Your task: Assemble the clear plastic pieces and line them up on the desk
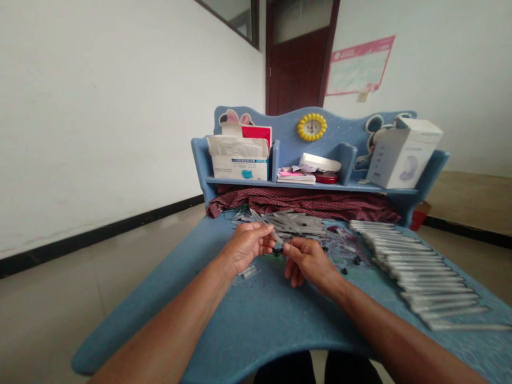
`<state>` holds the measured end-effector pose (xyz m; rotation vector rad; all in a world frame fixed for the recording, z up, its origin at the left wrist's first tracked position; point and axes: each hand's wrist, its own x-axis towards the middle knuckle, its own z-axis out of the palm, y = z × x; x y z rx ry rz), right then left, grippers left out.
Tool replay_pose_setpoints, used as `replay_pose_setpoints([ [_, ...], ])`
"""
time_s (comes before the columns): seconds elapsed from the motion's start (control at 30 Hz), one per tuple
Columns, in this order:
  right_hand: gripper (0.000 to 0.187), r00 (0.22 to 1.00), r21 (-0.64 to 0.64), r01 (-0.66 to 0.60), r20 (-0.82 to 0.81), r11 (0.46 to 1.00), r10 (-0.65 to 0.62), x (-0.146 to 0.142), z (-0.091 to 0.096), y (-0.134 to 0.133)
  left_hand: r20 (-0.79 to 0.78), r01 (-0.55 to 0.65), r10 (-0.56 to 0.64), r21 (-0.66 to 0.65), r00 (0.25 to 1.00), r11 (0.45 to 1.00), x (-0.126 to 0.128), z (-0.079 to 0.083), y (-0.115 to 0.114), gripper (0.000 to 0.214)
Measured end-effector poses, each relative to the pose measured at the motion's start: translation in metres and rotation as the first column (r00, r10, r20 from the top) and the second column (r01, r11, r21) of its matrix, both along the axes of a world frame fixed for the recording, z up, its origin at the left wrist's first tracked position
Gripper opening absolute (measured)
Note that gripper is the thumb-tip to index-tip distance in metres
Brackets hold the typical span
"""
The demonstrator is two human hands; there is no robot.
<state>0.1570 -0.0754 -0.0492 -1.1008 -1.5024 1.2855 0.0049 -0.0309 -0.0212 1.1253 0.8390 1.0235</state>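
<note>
My left hand (248,246) is closed in a pinch around a slim, pale pen (277,236) above the middle of the table. At the pen's near end, the thumb and fingers of my right hand (307,260) also grip it. What else my fingertips may hold is too small to make out. Just beyond both hands lies a loose heap of grey translucent pen barrels (300,223). Small black pieces (357,260) are scattered right of my right hand. A few clear short pieces (249,272) lie beneath my left wrist.
Many pens (424,277) are laid side by side in a stack along the right of the blue table (248,325). A checked cloth (304,200) is bunched under the back shelf. On the shelf stand a mask box (239,166) and a white carton (404,154).
</note>
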Motion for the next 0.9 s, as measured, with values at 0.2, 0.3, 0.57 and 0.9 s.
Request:
replay_pose_setpoints([
  [0.2, 0.034, 0.999, 0.000, 0.020, -0.043, 1.000, -0.020, 0.001, -0.001, 0.001, -0.021, 0.005, -0.004, 0.009, 1.000, 1.000, 0.001, 0.000, -0.001, 0.011],
  [0.3, 0.033, 0.992, -0.053, -0.018, -0.129, 0.998, 0.011, 0.002, 0.000, 0.001, -0.008, 0.027, -0.027, 0.023, 1.000, 0.999, 0.002, 0.000, -0.002, 0.011],
  [0.57, 0.028, 0.870, -0.169, -0.299, -0.453, 0.939, 0.196, 0.010, 0.004, 0.000, 0.068, 0.160, -0.166, 0.084, 0.984, 0.983, -0.004, 0.002, -0.001, 0.014],
  [0.9, 0.029, 0.836, -0.154, -0.336, -0.503, 0.929, 0.219, 0.014, 0.004, -0.001, 0.086, 0.281, -0.299, 0.172, 0.950, 0.944, -0.010, 0.005, -0.002, 0.017],
])
